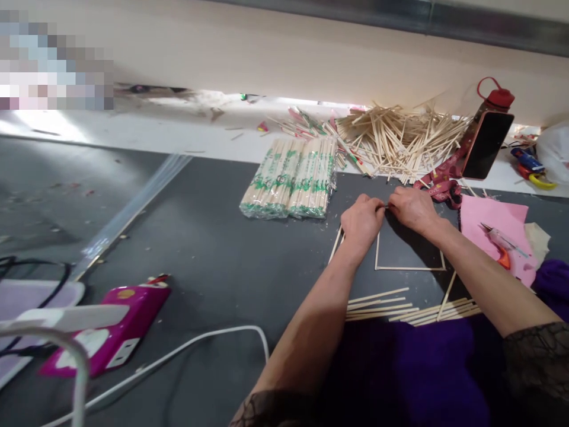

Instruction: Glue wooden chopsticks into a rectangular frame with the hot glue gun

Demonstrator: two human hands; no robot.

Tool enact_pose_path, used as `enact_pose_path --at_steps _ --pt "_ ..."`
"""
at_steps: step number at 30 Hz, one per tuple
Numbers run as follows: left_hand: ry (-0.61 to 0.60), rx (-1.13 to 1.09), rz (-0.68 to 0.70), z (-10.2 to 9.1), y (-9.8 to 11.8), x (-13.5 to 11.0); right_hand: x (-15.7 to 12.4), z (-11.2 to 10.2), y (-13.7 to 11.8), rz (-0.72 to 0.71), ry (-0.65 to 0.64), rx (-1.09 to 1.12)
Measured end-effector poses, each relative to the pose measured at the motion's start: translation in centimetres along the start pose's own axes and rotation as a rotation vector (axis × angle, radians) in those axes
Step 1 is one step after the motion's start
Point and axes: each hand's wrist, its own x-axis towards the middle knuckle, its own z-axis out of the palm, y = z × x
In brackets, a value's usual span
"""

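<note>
My left hand [362, 220] and my right hand [412, 207] are close together above the table, both with fingers pinched. A tiny dark bit shows between their fingertips, too small to name. Below them lies a square frame of thin wooden sticks [409, 268]; its far side is hidden by my hands. Beside my left wrist are other sticks [335, 244] standing at an angle. Loose chopstick-like sticks [377, 302] lie in a row near the table's front edge, by a purple cloth [413, 362].
Wrapped chopstick packs [288, 178] lie left of my hands. Behind are a heap of sticks [395, 139], a red-capped bottle [500, 98] and a phone [488, 145]. A glue gun [504, 243] rests on pink paper [473, 222]. Left are clear glue sticks [137, 204], a power strip [115, 326] and a white cable [186, 350].
</note>
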Motion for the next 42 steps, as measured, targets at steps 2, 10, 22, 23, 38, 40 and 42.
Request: enact_pose_path --at_steps 2,10,22,23,38,40,42 --pt "0.001 0.003 -0.006 0.0 0.1 0.0 0.0 0.1 0.0 0.004 0.022 0.005" --pt "-0.018 0.007 -0.028 -0.3 0.4 0.0 -0.7 0.1 1.3 0.177 0.300 0.213" --pt "0.011 -0.025 -0.021 0.0 0.1 0.1 -9.7 -9.0 3.0 0.398 0.997 1.097" --pt "0.013 -0.029 -0.021 0.0 0.1 0.1 -10.7 -8.6 2.0 0.411 0.881 1.080" --pt "0.041 -0.013 -0.045 0.0 -0.4 0.3 -14.3 1.4 -2.8 0.217 0.538 0.837" --pt "0.034 0.019 -0.045 0.2 0.0 0.3 -14.3 1.7 -2.8 0.193 0.530 0.823" --pt "0.036 0.035 -0.045 0.4 0.1 0.5 -14.3 1.9 -2.7 0.182 0.530 0.807"
